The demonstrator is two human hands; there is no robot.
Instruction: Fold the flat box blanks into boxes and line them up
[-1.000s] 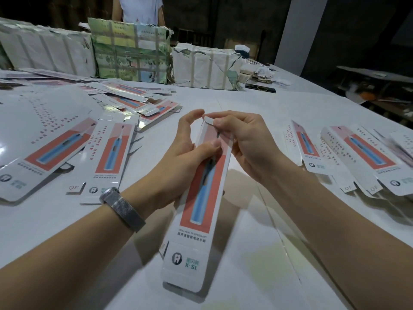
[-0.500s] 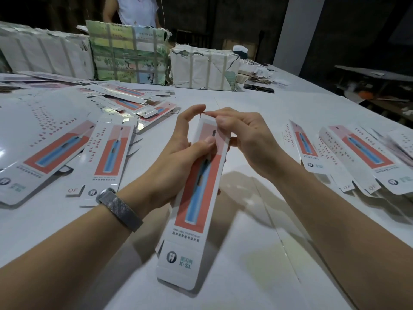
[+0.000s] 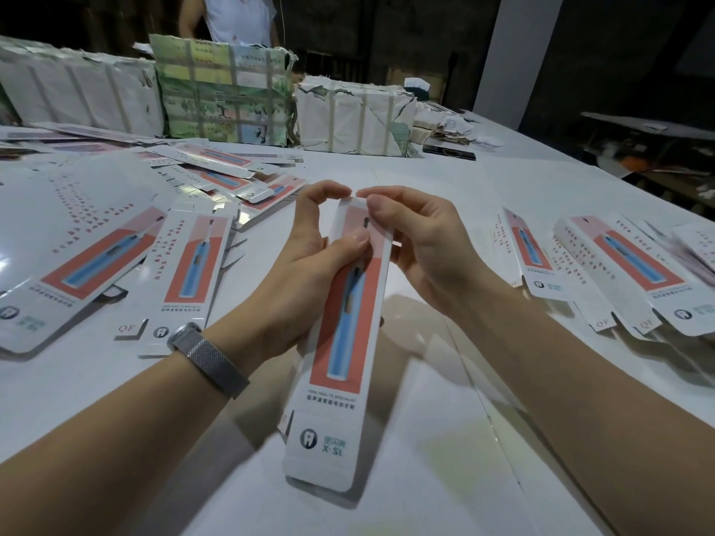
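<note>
Step in hand: closing the far end of one box. The box point(image 3: 340, 338), long, narrow and already squared up from its blank, is held above the white desk point(image 3: 445, 477), slanting away from the person at the centre of the view. The left hand point(image 3: 305, 265) holds the upper body, its grip curled round the left wall with the thumb pressed flat on the printed face and the forefinger arched to the top edge. The right hand point(image 3: 421, 241) pinches the far top corner, apparently working the end flap; whether the flap is tucked fully home cannot be told, the fingers cover it.

Judgement: the next move calls for seating that flap, then turning to the near end, which appears still open with its rounded tab protruding, before the box joins the row.

Materials: thin glossy card, white with a coral panel and a pale blue toothbrush picture, creased crisply along its long edges. Flat blanks point(image 3: 193, 265) lie overlapping on the left of the desk; finished boxes point(image 3: 619, 265) lie side by side on the right. Paper-wrapped, strapped bundles point(image 3: 224, 98) stand at the far edge.
</note>
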